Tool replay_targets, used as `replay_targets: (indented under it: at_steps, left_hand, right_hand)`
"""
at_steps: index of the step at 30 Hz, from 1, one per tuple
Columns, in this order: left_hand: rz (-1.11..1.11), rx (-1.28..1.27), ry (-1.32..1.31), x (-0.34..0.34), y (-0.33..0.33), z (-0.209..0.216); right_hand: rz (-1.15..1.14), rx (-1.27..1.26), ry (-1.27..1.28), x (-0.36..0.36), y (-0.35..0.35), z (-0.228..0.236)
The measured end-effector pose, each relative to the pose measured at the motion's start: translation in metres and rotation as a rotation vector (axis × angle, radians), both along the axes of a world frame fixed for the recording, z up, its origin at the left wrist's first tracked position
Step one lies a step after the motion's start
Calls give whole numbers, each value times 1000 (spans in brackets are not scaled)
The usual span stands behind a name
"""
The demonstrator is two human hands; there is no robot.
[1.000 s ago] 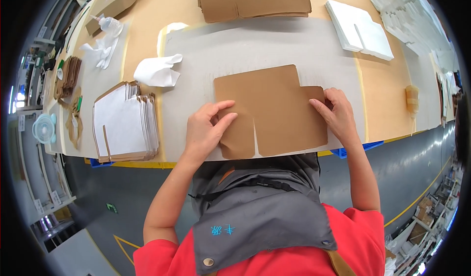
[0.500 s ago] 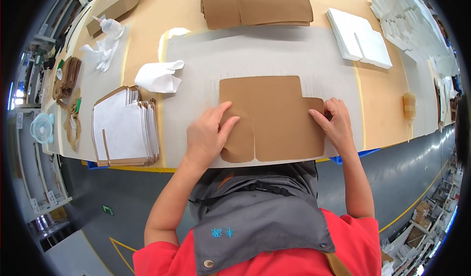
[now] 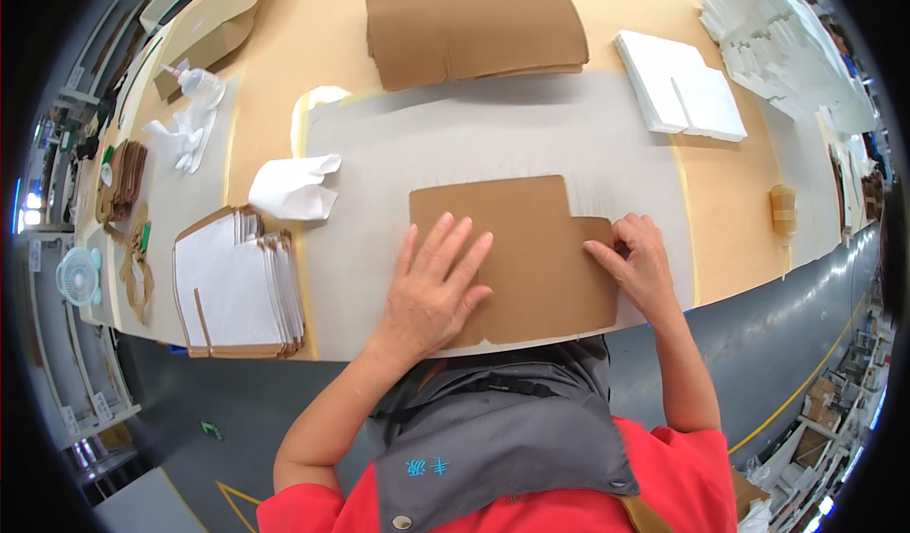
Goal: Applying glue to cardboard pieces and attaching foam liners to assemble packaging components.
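A flat brown sheet (image 3: pixel 531 268) with a notched upper right corner lies on the grey table mat near the front edge. My left hand (image 3: pixel 431 291) rests on its left part, palm down with fingers spread, and covers most of the slit. At the right edge, just below the notch, my right hand (image 3: pixel 640 258) pinches the sheet, thumb on top and fingers curled at the side. To the left stands a stack of white-faced, brown-edged pieces (image 3: pixel 237 287) of like shape. Beyond the sheet is a pile of brown sheets (image 3: pixel 474 26).
A crumpled white cloth (image 3: pixel 294 188) lies left of the sheet, with a squeeze bottle (image 3: pixel 199 86) farther back. Notched white pieces (image 3: pixel 678 88) and a white stack (image 3: pixel 787 50) occupy the far right. An amber tape-wrapped bottle (image 3: pixel 783 211) stands near the right edge.
My left hand has gone from holding the sheet's left edge to lying spread on its surface. My right hand keeps its pinch. The whole view has shifted slightly.
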State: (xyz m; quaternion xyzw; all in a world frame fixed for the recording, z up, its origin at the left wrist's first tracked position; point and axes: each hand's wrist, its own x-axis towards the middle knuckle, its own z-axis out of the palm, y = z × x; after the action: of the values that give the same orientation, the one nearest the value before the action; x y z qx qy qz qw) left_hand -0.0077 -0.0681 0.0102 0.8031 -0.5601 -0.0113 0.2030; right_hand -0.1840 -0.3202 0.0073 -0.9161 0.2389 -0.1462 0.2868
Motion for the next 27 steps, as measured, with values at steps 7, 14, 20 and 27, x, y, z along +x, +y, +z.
replay_targets:
  at_steps: [7, 14, 20, 27]
  left_hand:
    - [-132, 192, 43, -15, -15, -7]
    - [-114, 348, 43, -15, -12, -5]
    - [-193, 245, 25, -20, -56, 12]
    - [-301, 108, 89, -33, -104, -26]
  right_hand:
    - [-8, -86, 19, -3, -1, -1]
    - [-446, -603, -45, -52, -121, 4]
    - [-859, -543, 437, -173, -303, -1]
    - [-611, 47, 334, -258, -396, -14]
